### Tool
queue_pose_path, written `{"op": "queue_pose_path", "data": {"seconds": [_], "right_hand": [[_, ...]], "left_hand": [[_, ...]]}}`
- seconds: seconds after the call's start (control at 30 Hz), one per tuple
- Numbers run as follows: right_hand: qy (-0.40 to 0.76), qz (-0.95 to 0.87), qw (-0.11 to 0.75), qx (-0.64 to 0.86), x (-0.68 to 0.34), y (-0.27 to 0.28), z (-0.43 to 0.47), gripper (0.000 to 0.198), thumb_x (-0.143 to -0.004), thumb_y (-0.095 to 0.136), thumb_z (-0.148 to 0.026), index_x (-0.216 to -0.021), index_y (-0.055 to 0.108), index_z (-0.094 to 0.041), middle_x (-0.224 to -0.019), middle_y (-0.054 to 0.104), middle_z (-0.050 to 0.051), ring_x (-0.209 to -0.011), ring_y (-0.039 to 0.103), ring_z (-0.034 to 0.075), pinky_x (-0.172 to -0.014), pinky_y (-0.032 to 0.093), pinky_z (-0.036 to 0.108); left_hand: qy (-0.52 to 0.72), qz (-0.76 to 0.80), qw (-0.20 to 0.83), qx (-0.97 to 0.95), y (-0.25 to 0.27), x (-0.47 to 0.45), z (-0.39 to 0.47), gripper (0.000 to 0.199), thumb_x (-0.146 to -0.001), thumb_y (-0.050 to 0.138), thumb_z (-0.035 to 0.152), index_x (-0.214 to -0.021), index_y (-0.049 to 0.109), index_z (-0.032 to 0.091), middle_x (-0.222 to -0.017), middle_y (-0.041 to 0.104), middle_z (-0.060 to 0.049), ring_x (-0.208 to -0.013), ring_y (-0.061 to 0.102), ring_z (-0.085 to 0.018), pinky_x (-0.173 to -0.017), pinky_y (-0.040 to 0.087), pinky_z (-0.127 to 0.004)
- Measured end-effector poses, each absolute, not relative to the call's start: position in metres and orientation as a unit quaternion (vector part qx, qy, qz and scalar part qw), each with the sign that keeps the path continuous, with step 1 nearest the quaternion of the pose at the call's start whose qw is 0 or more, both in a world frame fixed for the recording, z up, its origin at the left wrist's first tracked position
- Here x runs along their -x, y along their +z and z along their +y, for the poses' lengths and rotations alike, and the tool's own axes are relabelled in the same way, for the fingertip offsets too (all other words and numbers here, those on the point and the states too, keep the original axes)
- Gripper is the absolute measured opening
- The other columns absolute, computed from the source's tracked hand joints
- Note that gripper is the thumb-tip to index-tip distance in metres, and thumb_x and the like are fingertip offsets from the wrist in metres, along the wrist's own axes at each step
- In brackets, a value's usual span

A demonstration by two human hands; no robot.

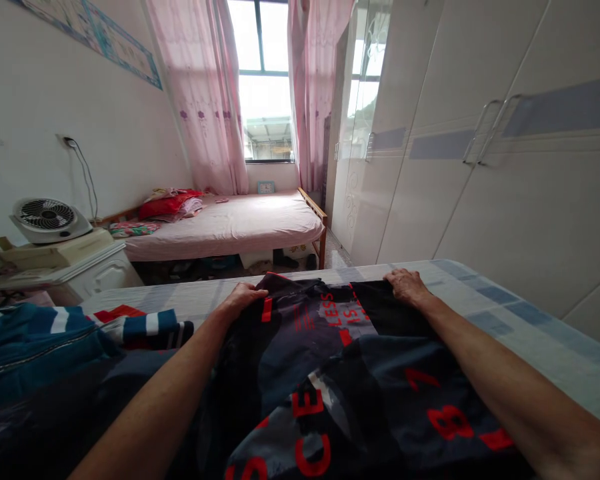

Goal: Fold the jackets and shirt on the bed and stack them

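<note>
A: Where is the dark printed garment (325,373) to be found?
B: It is laid out between the fingers of both hands and on the near side of them, over a sheet (480,300) patterned in pale blue and white. Red letters and figures are printed across it.
A: How are the fingers held?
B: By the left hand (243,298), the garment's far left edge is pinched between thumb and fingers. On the right hand (407,287), the fingers are bent over the far right corner; whether cloth is pinched beneath them cannot be told.
A: What else is seen around them?
B: Left of the left fingers, folded clothes (45,347) are piled. Well beyond both sets of fingers, a pink-covered bed (240,223) is placed beneath a window (265,87).
</note>
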State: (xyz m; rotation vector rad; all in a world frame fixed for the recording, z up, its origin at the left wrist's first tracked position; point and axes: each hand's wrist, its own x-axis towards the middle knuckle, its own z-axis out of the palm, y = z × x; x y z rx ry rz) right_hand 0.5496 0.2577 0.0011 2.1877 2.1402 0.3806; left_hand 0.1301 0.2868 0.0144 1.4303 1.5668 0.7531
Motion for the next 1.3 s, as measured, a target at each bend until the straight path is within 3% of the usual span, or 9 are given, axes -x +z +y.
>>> {"op": "queue_pose_path", "data": {"seconds": [0.17,0.3,0.43,0.63,0.8,0.93,1.07,1.17,1.3], "right_hand": [[0.164,0.681,-0.012,-0.714,-0.558,0.015,0.245,0.030,-0.074,0.045,-0.015,-0.096,0.065,-0.020,-0.102,0.064,0.011,-0.102,0.050,0.026,-0.088,0.032,0.043],[0.219,0.671,-0.112,-0.699,-0.570,0.033,0.212,0.027,-0.077,0.044,-0.019,-0.095,0.064,-0.019,-0.099,0.064,0.010,-0.098,0.050,0.026,-0.089,0.029,0.042],[0.241,0.673,-0.170,-0.678,-0.583,0.031,0.158,0.021,-0.076,0.046,-0.020,-0.089,0.062,-0.018,-0.096,0.062,0.011,-0.096,0.050,0.026,-0.088,0.029,0.040],[0.167,0.701,-0.151,-0.677,-0.585,0.001,0.101,0.023,-0.070,0.044,-0.012,-0.085,0.058,-0.021,-0.094,0.063,0.006,-0.098,0.052,0.022,-0.089,0.029,0.037],[0.169,0.675,-0.137,-0.705,-0.578,0.017,0.103,0.024,-0.073,0.043,-0.012,-0.087,0.061,-0.019,-0.097,0.065,0.008,-0.099,0.052,0.023,-0.086,0.031,0.038],[0.114,0.673,-0.091,-0.725,-0.577,0.023,0.104,0.031,-0.073,0.043,-0.008,-0.092,0.065,-0.020,-0.101,0.067,0.007,-0.100,0.055,0.021,-0.084,0.036,0.034],[0.083,0.666,-0.053,-0.739,-0.571,0.023,0.100,0.038,-0.069,0.043,-0.006,-0.093,0.067,-0.022,-0.102,0.069,0.004,-0.092,0.061,0.019,-0.078,0.042,0.032],[0.075,0.676,-0.111,-0.725,-0.548,0.036,0.104,0.038,-0.077,0.040,-0.013,-0.103,0.066,-0.021,-0.113,0.065,0.007,-0.102,0.059,0.021,-0.086,0.042,0.035],[-0.090,0.725,-0.230,-0.643,-0.487,0.058,0.127,0.036,-0.084,0.041,-0.029,-0.111,0.063,-0.019,-0.114,0.065,0.007,-0.103,0.060,0.019,-0.090,0.042,0.028]], "left_hand": [[0.393,0.559,0.463,-0.564,0.029,-0.135,0.273,0.036,-0.058,0.070,0.044,-0.077,0.065,0.015,-0.062,0.067,-0.002,-0.053,0.060,-0.015,-0.052,0.047,-0.026],[0.446,0.502,0.465,-0.577,0.061,-0.130,0.242,0.040,-0.062,0.069,0.042,-0.093,0.064,0.016,-0.076,0.069,-0.001,-0.061,0.061,-0.014,-0.058,0.048,-0.024],[0.406,0.464,0.429,-0.660,0.076,-0.114,0.192,0.031,-0.063,0.069,0.034,-0.087,0.068,0.015,-0.075,0.068,0.000,-0.067,0.060,-0.015,-0.063,0.047,-0.022],[0.220,0.471,0.393,-0.758,0.036,-0.108,0.120,0.021,-0.064,0.064,0.029,-0.082,0.070,0.019,-0.077,0.068,-0.001,-0.076,0.060,-0.020,-0.066,0.047,-0.025],[0.250,0.520,0.314,-0.754,0.032,-0.123,0.108,0.029,-0.074,0.051,0.042,-0.075,0.064,0.017,-0.071,0.063,-0.002,-0.068,0.057,-0.018,-0.059,0.043,-0.025],[0.224,0.538,0.203,-0.787,0.029,-0.125,0.107,0.020,-0.075,0.047,0.031,-0.061,0.053,0.018,-0.060,0.055,0.001,-0.060,0.053,-0.015,-0.058,0.039,-0.024],[0.245,0.570,0.158,-0.768,0.006,-0.129,0.095,0.017,-0.079,0.044,0.028,-0.073,0.056,0.018,-0.078,0.061,-0.003,-0.074,0.058,-0.018,-0.069,0.041,-0.027],[0.273,0.585,0.123,-0.754,-0.005,-0.136,0.087,0.027,-0.086,0.038,0.036,-0.076,0.056,0.018,-0.088,0.060,-0.006,-0.084,0.058,-0.020,-0.073,0.041,-0.029],[0.282,0.576,0.074,-0.764,-0.010,-0.139,0.084,0.033,-0.091,0.033,0.037,-0.074,0.056,0.019,-0.087,0.061,-0.006,-0.083,0.059,-0.019,-0.073,0.042,-0.029]]}}
